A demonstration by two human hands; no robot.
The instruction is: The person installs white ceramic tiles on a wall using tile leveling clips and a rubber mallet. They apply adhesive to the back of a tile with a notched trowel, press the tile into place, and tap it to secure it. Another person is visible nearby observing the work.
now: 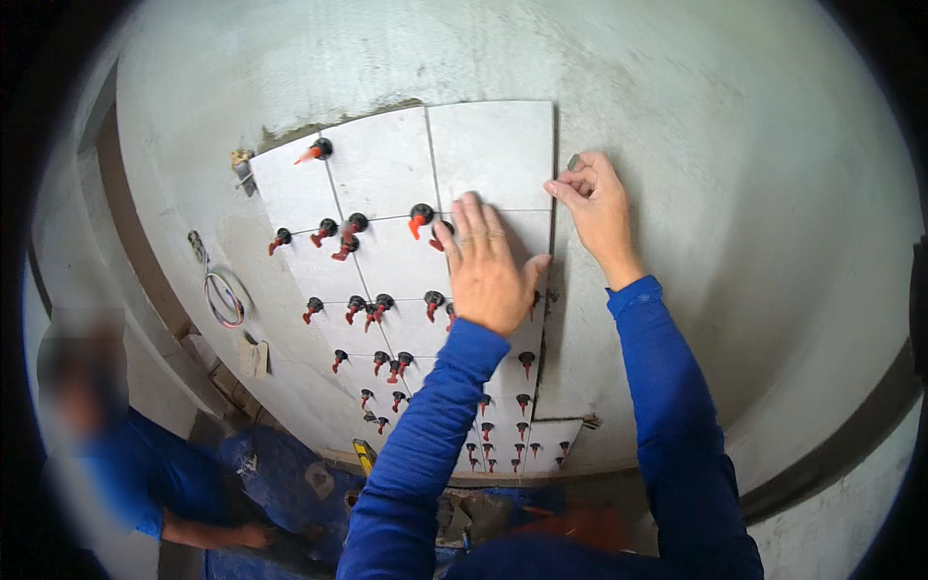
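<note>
My left hand (486, 275) lies flat with its fingers spread on the white wall tiles, its fingertips at the lower edge of the top right tile (491, 145). My right hand (597, 208) is at that tile's right edge, its fingers pinched together. A small grey piece (574, 162), too small to name, shows at its fingers. Black round tile levelling clips with red handles sit along the joints; one clip (421, 217) is just left of my left hand, and another (442, 235) is partly hidden behind it.
A person in a blue shirt (164, 474) is at lower left, near a blue covered heap (280, 474). Coiled wires (224, 298) hang from the wall on the left. A yellow level (364, 454) stands at the wall's foot. Bare grey plaster (735, 242) extends to the right.
</note>
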